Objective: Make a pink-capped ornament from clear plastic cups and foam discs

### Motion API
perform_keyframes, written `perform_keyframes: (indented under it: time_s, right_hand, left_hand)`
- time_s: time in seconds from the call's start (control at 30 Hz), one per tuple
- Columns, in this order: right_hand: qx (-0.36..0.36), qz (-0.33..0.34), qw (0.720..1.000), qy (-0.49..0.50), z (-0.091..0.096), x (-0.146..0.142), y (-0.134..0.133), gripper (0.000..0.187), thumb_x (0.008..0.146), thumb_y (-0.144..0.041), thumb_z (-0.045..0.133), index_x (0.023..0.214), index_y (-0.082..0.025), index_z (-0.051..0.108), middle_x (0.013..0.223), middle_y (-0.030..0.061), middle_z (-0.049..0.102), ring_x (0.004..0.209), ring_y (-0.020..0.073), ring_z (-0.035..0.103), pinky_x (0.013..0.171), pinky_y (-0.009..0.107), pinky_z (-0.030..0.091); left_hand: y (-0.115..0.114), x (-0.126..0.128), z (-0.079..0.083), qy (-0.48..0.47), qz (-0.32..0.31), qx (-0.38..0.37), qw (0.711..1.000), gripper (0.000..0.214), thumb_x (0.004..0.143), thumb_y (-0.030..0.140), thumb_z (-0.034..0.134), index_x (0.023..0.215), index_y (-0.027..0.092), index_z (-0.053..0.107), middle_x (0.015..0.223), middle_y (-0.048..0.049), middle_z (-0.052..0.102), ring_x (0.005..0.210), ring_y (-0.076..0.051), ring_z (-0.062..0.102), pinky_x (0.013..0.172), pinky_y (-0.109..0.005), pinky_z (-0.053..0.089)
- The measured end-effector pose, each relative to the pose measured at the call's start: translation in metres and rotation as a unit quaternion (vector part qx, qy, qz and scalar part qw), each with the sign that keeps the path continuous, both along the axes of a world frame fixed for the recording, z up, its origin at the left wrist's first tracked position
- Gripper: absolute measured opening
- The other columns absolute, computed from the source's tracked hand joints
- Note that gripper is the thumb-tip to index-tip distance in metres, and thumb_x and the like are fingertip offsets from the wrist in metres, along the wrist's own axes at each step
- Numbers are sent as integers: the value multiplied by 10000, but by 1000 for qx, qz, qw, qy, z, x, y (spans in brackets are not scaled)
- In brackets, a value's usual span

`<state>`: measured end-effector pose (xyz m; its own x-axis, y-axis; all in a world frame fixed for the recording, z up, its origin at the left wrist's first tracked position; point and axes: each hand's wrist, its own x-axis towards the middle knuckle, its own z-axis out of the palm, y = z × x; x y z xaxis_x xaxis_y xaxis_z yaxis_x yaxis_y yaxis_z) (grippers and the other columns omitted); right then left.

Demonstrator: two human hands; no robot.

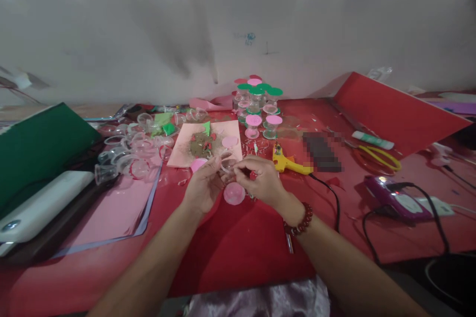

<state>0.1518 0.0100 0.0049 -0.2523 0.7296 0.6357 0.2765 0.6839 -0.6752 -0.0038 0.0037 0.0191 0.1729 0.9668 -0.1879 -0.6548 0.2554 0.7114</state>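
Between my hands, over the red table, is a small clear plastic cup [227, 162]. My left hand [203, 185] is closed on its left side with thumb and fingers. My right hand [262, 178] has its fingertips pinched together at the right edge of the cup; whether they grip the rim or something tiny is hidden. Just below the hands lies a pink round piece [234, 193]. A pink paper disc [198, 164] shows beside my left fingers. Behind the hands is a pale pink sheet [182, 146] with a brown, crumbly patch [203, 144] and another pink disc [229, 141].
Paired cups with pink [254, 120] and green discs [275, 91] stand at the back. Loose clear cups [139, 168] crowd the left. A yellow glue gun [288, 162] with a cord lies right, near yellow-handled scissors [383, 157], a glue stick [373, 140] and a purple box [399, 198].
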Motion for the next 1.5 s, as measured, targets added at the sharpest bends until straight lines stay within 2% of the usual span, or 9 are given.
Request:
perform_keyframes:
  time_s: [0.17,0.33,0.5,0.83,1.03,1.23,1.5]
  right_hand:
    - [6,26,999,18,3,-1,-1,121,821,-142,600,854,-170,713,737,28,657,620,106,575,586,221,476]
    - [-1,28,999,28,0,-2,1,176,793,-81,572,835,-169,718,711,14,650,606,99,572,566,209,465]
    - [-7,18,1000,3,-4,-2,2,186,805,-88,570,864,-189,715,738,9,651,636,107,573,597,221,470]
    - [42,6,998,-54,-5,0,2,169,860,-104,530,884,-191,673,764,19,610,675,120,552,638,227,458]
    - [30,13,999,-18,-4,-1,0,152,865,-121,530,893,-183,666,750,17,596,622,110,533,587,225,456]
    - [33,21,999,-11,-2,0,-1,143,865,-127,552,871,-182,684,774,34,657,637,114,570,592,237,480]
    - [52,33,998,-27,-3,3,-1,136,876,-154,576,931,-165,700,840,66,698,689,127,615,641,253,511]
  left_hand:
    - [-1,0,6,3,19,-25,1000,194,836,167,562,952,87,696,772,-79,716,602,-126,652,568,-213,543]
    - [-1,1,9,13,31,-41,999,197,832,161,551,947,83,691,758,-87,708,637,-138,664,609,-219,552]
    - [0,-1,4,19,19,-28,999,193,807,182,610,961,101,692,783,-72,710,675,-135,671,644,-218,559]
    - [2,-3,-7,-2,0,-7,1000,216,835,193,606,1011,97,685,782,-67,705,616,-125,652,592,-224,554]
    - [0,-2,0,-3,3,-15,1000,195,843,184,583,973,89,694,775,-74,704,610,-127,651,570,-218,547]
    - [-2,0,6,6,7,-23,1000,178,850,188,562,927,100,696,762,-73,703,602,-125,641,584,-225,544]
    - [-1,-1,5,14,1,-26,1000,162,825,212,603,914,116,699,768,-68,711,608,-124,646,589,-224,550]
